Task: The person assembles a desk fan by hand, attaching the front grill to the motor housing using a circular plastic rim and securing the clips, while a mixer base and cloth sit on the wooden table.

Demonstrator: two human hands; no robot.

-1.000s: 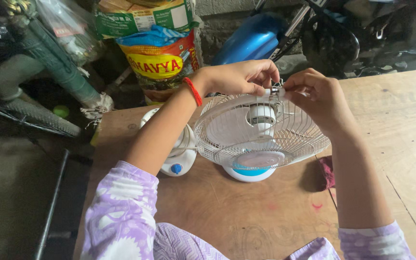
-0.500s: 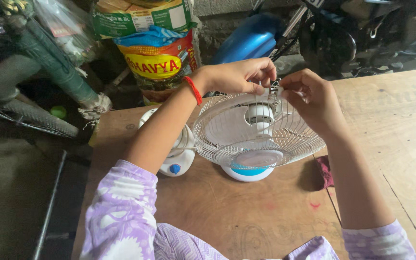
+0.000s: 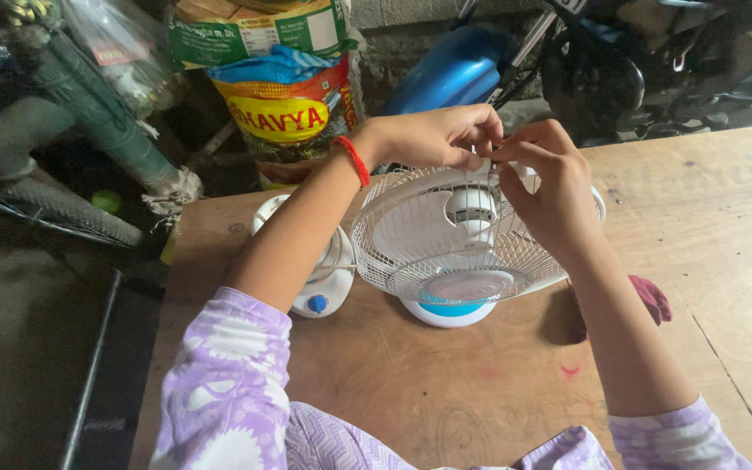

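Note:
A white wire fan guard [image 3: 446,239] with a blue-and-white centre cap [image 3: 454,300] lies tilted on a wooden table [image 3: 446,383]. Both my hands meet at the guard's far rim. My left hand [image 3: 433,137], with a red thread band at the wrist, pinches the rim from the left. My right hand [image 3: 546,187] comes over from the right, fingers pinching a small clip on the same spot of the rim. The clip itself is mostly hidden by my fingers. A white fan motor body [image 3: 324,270] with a blue knob sits just left of the guard.
A dark red cloth [image 3: 652,298] lies on the table right of my right forearm. Behind the table stand printed sacks [image 3: 285,96], a blue vehicle part [image 3: 454,74] and a dark motorcycle [image 3: 646,61]. The table's left edge drops to a dark floor.
My right hand has turned and slid left over the rim, fingers now closer to my left hand. More of the red cloth shows beside my forearm. The guard has barely moved.

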